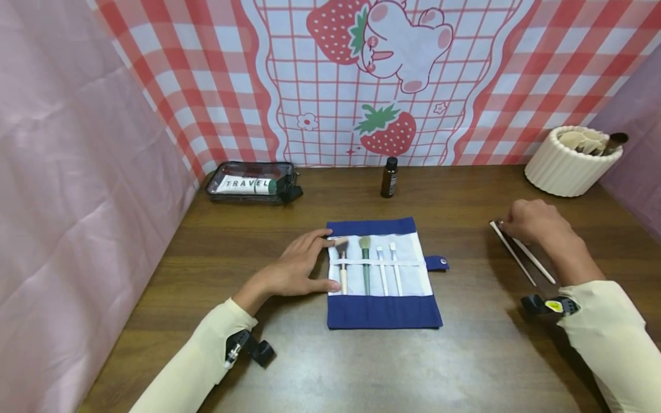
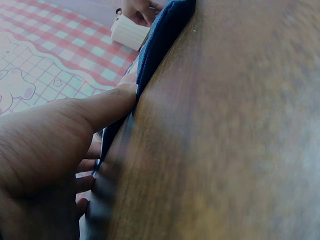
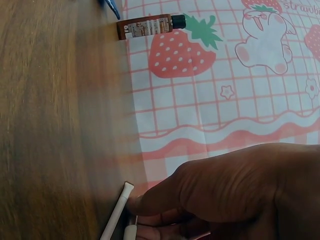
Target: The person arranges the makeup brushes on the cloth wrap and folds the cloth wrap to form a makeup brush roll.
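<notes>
A navy brush roll (image 1: 384, 312) with a white lining lies unfolded on the table. Several makeup brushes stand in its elastic band, among them a green brush (image 1: 366, 264) and a fan-shaped brush (image 1: 343, 269). Along the roll's left edge rests my left hand (image 1: 291, 265), its thumb and fingers spread and fairly straight. Farther right, my right hand (image 1: 537, 222) pinches one slim makeup brush (image 1: 534, 261) near its dark head, fingers curled. A second thin white brush (image 1: 511, 249) lies beside it on the wood. The right wrist view partly hides the pinched brush behind the fingers.
Behind the roll stands a small brown bottle (image 1: 389, 179). A clear travel pouch (image 1: 248, 182) with a tube inside sits at the back left. At the back right is a white ribbed holder (image 1: 568, 166) containing brushes. Patterned cloth (image 1: 206, 74) hangs behind the table.
</notes>
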Demonstrator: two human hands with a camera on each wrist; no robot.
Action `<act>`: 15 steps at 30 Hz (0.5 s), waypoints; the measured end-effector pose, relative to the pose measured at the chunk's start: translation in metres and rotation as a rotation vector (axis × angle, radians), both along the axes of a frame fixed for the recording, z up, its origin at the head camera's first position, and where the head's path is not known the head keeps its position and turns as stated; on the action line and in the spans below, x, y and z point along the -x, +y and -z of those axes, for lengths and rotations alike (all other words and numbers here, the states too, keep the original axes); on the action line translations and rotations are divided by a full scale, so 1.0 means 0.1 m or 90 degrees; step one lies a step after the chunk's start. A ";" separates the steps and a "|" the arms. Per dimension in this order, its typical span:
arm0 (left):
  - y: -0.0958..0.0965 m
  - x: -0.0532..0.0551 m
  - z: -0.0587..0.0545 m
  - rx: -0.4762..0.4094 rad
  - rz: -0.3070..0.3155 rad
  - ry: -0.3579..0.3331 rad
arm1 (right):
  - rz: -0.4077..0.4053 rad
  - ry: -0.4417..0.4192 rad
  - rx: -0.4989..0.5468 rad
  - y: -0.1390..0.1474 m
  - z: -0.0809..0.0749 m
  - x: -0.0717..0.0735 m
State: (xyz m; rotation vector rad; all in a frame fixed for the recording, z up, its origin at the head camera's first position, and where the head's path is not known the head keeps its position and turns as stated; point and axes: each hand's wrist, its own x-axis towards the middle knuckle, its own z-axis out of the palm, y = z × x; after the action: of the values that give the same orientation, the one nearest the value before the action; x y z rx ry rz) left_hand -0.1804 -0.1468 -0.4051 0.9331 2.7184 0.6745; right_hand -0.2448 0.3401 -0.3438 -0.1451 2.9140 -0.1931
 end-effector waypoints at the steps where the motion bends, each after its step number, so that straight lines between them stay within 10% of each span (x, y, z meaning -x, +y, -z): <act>1: 0.00 0.00 0.00 0.000 0.000 -0.001 | 0.000 -0.001 0.000 0.00 0.00 0.00; 15: 0.00 0.01 0.01 0.002 0.001 0.003 | -0.003 -0.002 0.016 -0.10 -0.04 0.00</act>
State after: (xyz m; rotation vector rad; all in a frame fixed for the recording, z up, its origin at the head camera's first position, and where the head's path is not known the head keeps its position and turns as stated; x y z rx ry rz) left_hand -0.1817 -0.1471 -0.4065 0.9374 2.7211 0.6690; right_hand -0.2449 0.3304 -0.3401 -0.1563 2.9081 -0.2290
